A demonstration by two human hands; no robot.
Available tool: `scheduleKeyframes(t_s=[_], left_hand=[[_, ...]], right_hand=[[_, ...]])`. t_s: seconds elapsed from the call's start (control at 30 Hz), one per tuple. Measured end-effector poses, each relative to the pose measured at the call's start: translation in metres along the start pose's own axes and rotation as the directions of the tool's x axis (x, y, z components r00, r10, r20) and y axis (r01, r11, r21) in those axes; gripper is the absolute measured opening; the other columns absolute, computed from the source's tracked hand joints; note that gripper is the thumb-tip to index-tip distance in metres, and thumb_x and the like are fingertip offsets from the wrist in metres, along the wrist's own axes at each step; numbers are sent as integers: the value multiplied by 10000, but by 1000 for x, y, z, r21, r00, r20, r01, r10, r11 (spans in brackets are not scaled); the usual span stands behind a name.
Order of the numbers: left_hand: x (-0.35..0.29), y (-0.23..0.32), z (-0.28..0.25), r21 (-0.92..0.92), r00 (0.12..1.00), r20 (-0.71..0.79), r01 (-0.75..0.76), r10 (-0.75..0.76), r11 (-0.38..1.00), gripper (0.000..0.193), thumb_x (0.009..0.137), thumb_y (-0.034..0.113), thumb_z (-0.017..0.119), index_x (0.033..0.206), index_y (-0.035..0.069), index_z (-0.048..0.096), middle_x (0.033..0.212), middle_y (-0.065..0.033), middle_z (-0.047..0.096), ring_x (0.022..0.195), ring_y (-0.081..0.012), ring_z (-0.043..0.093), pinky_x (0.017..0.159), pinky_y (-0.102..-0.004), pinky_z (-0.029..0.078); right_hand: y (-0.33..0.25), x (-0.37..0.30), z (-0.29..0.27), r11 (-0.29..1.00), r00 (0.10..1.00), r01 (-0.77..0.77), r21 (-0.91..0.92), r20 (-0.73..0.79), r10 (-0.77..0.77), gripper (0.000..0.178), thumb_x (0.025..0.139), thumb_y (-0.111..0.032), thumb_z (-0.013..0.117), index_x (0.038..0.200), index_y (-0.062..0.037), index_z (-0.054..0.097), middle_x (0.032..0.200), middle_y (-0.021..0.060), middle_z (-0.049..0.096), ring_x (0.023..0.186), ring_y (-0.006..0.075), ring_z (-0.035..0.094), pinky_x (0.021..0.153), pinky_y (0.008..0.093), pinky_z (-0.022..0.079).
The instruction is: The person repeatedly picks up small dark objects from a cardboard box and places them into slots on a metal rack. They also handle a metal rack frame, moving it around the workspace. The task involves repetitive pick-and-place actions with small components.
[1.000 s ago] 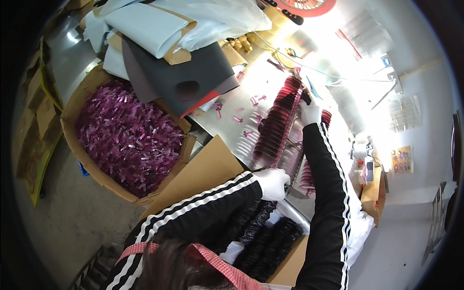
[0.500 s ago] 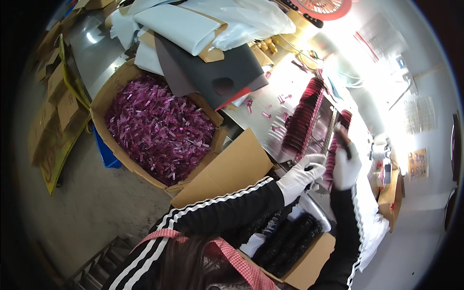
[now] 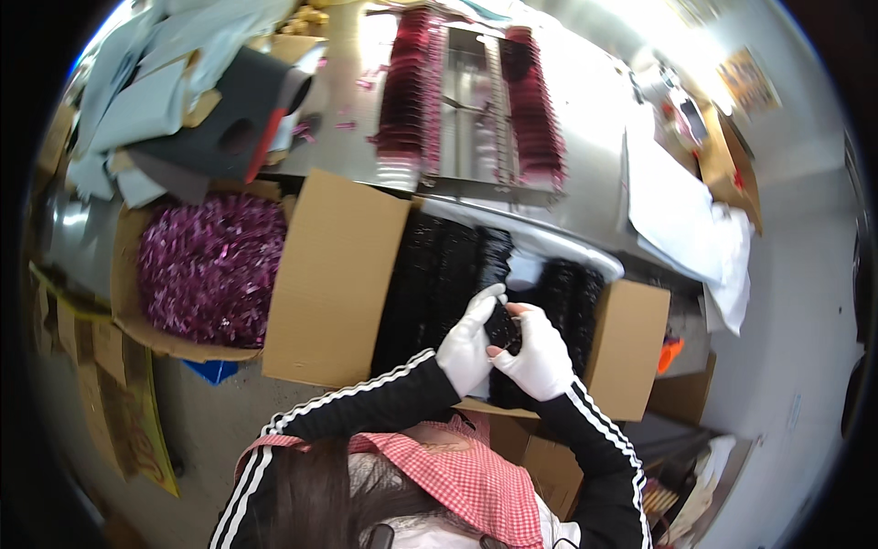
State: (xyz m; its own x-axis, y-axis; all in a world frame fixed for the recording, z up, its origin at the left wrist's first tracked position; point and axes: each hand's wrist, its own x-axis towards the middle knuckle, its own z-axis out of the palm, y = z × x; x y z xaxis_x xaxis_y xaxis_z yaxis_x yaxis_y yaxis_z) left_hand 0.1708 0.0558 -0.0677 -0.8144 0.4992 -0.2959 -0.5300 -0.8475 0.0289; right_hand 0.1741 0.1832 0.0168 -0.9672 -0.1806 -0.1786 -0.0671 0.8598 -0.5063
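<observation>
My left hand (image 3: 467, 348) and my right hand (image 3: 540, 359), both in white gloves, meet over an open cardboard box (image 3: 629, 352). Bare fingertips show on the right hand. Between them the closed fingers hold a small cluster of shiny black pieces (image 3: 501, 328); its exact kind cannot be made out. Below and around lie rows of similar black pieces (image 3: 439, 274), packed in the box with white lining (image 3: 558, 243). Beyond it, on the metal table, stands a metal rack (image 3: 466, 137) with rows of thin dark-red and pink translucent pieces (image 3: 407, 91) along both sides.
A carton of loose purple translucent pieces (image 3: 210, 284) stands to the left, beside a raised cardboard flap (image 3: 334, 274). Grey and black sheets (image 3: 215, 119) pile up at the far left. White sheeting (image 3: 672, 197) hangs over the table edge at right. Pink scraps lie near the rack.
My hands have left the rack and come down to the box of black pieces. The dark handled object in my right hand is gone from it. The view has turned right.
</observation>
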Motion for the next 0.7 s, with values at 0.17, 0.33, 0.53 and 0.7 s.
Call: scheduleKeyframes(t_s=[0.17,0.33,0.53,0.7], left_hand=[[-21,4,16,295,995,-25,100,-97,950,587,1018,393,383,1533,141,256,1583,-79,236,1441,-213,249,1179,-455,163],[-12,14,16,543,999,-36,13,9,839,674,982,405,514,1509,75,254,1568,-157,251,1440,-303,258,1170,-460,198],[-36,108,28,917,765,229,-376,602,130,288,922,29,598,1203,34,536,1134,-77,609,1031,-149,592,894,-295,481],[-49,266,43,703,229,663,136,712,-698,395,817,93,717,1172,35,553,1046,-122,610,919,-274,597,831,-382,482]], right_hand=[[47,5,-16,999,999,-30,36,15,30,499,769,-182,697,1212,-13,543,1016,227,660,938,376,657,823,415,536],[107,55,-26,971,953,228,-68,-186,-237,494,724,-107,735,1188,-44,578,1005,177,647,974,351,623,862,409,497],[107,84,-13,833,896,434,-342,72,-438,385,647,-132,728,1003,-40,613,973,172,631,997,343,591,928,426,439],[90,70,7,863,902,392,-320,-49,-428,485,673,-196,751,1096,-30,579,1031,139,606,975,335,559,885,425,418]])
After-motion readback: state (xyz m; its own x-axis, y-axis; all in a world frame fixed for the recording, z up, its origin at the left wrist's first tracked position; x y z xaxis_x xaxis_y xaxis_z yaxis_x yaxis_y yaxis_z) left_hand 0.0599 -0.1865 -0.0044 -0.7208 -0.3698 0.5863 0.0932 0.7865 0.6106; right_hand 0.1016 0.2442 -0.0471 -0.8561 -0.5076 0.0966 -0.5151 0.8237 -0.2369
